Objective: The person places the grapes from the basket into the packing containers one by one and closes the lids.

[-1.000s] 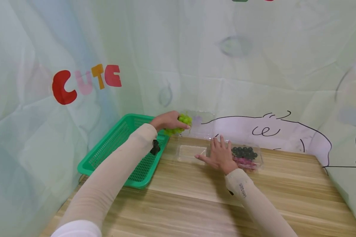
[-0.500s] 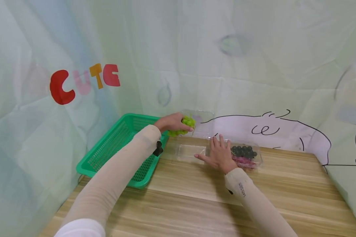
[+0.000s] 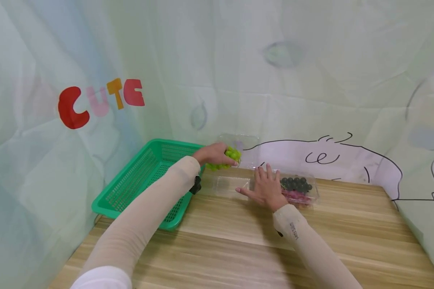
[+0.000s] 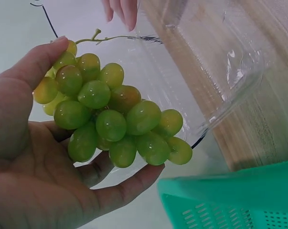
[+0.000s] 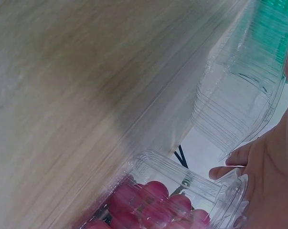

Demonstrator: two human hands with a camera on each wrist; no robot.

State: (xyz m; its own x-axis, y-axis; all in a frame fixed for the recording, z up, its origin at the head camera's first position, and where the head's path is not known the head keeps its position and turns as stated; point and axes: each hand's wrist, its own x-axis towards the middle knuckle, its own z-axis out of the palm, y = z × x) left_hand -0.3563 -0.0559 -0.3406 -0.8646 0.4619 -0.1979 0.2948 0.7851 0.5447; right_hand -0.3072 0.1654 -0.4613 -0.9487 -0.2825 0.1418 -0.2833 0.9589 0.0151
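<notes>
My left hand (image 3: 217, 154) holds a bunch of green grapes (image 4: 110, 117) between thumb and fingers, its thin stem sticking out. The bunch is near the right end of the green basket, close to the raised lid (image 3: 246, 141) of a clear plastic box (image 3: 222, 188). With fingers spread, my right hand (image 3: 267, 188) lies between that box and a second clear plastic box (image 3: 312, 194). Black grapes (image 3: 296, 184) and pink-red grapes (image 5: 155, 202) are inside the second box. Whether the right palm touches either box is hard to tell.
A green slotted basket (image 3: 103, 206) stands at the left on the wooden table (image 3: 217, 253). Behind the table hangs a printed cloth (image 3: 217, 60), against which the raised lid leans. A similar cloth closes off the left side.
My left hand has moved a little to the right and slightly down with the green grapes, away from the basket. The right hand has stayed in place.
</notes>
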